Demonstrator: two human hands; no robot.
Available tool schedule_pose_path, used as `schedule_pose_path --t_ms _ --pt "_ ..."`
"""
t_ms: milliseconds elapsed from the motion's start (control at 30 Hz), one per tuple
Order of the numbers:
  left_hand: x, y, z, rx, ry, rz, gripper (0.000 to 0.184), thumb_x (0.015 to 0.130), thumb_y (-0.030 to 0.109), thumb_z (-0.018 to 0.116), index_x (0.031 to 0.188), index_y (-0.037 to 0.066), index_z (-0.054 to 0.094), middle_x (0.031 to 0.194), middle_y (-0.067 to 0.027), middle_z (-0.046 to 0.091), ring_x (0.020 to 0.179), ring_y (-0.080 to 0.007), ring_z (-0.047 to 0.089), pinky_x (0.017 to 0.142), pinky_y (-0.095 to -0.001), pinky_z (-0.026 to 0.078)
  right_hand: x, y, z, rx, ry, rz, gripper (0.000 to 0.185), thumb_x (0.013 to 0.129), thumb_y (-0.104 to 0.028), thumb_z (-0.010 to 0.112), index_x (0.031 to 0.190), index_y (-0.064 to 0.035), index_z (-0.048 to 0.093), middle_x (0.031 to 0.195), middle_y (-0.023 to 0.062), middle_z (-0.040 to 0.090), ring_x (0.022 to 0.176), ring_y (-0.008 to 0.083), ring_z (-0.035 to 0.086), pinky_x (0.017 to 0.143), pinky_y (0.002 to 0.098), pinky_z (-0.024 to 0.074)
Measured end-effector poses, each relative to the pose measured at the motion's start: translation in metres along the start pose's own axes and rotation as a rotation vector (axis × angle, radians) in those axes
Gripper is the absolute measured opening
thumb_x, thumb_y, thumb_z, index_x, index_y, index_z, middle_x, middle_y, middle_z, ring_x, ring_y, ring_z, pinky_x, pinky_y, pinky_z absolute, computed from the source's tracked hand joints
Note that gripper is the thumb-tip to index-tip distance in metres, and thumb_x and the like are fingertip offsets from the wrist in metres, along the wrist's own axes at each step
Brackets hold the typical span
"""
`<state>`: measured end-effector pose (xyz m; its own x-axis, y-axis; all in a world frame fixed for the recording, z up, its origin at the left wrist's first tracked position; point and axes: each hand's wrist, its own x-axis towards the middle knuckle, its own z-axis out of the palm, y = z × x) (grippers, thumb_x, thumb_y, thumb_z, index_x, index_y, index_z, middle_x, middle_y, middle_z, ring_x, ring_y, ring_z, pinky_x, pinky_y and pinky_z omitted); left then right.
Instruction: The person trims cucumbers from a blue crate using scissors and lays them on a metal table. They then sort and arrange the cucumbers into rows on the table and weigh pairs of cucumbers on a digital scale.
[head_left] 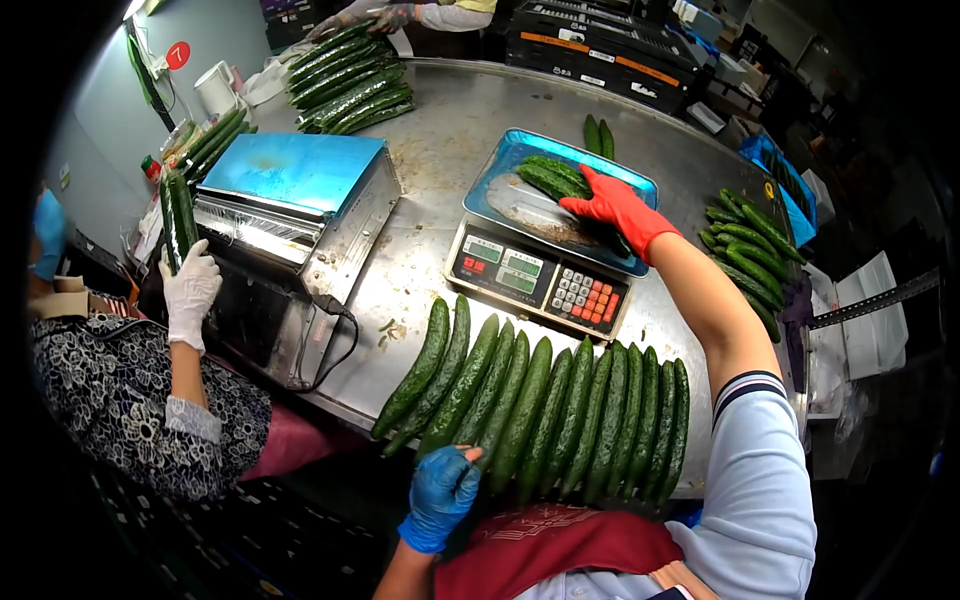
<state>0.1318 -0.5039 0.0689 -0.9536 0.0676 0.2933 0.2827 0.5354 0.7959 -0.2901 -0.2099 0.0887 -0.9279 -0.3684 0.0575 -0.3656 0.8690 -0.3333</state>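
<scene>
My right hand (620, 210), in a red glove, lies over cucumbers (553, 178) on the blue-rimmed tray (486, 178) of a digital scale (540, 278); its thumb and fingers are spread across them. Below the scale a long row of cucumbers (522, 400) lies side by side along the near table edge. My left hand (443, 495), in a blue glove with bare fingertips showing, is at the lower left end of this row. Its fingers are curled close together beside the cucumber ends, and whatever they hold, if anything, is hidden.
At left a co-worker's white-gloved hand (191, 290) holds wrapped cucumbers (180, 220) beside a wrapping machine (290, 175). Another person's hands are behind the stacked cucumbers (345, 85). More cucumbers (750, 245) lie at right; two (599, 137) are behind the scale. Black crates (600, 55) stand behind.
</scene>
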Motion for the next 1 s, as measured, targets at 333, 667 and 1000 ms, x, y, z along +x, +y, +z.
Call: schedule_pose_path --t_ms 333,667,1000 --pt "-0.005 0.001 0.007 -0.049 -0.033 -0.033 0.019 0.086 0.017 0.062 0.1 0.005 0.066 0.087 -0.0131 0.065 0.084 -0.0321 0.063 0.075 -0.0384 0.049 -0.003 -0.012 0.003 -0.118 -0.019 0.089 0.087 0.071 -0.048 0.068 0.141 -0.0075 0.037 0.113 0.022 0.061 0.105 0.037 0.058 0.088 0.0426 0.0466" --pt "-0.001 0.007 0.026 -0.029 -0.114 -0.021 0.018 0.085 0.012 0.06 0.099 0.003 0.066 0.087 -0.0139 0.065 0.086 -0.0326 0.063 0.077 -0.0394 0.049 -0.013 -0.03 -0.001 -0.17 0.087 0.095 0.084 0.068 -0.041 0.074 0.137 -0.009 0.038 0.106 0.0175 0.06 0.101 0.0354 0.058 0.083 0.0445 0.0489" --pt "0.032 0.035 0.065 -0.095 -0.233 0.103 0.019 0.086 0.015 0.058 0.098 0.001 0.066 0.085 -0.0141 0.065 0.083 -0.0323 0.062 0.076 -0.0394 0.049 -0.205 0.03 -0.06 -0.058 0.189 0.104 0.087 0.066 -0.04 0.07 0.14 -0.0108 0.036 0.106 0.02 0.057 0.094 0.039 0.056 0.079 0.0461 0.0468"
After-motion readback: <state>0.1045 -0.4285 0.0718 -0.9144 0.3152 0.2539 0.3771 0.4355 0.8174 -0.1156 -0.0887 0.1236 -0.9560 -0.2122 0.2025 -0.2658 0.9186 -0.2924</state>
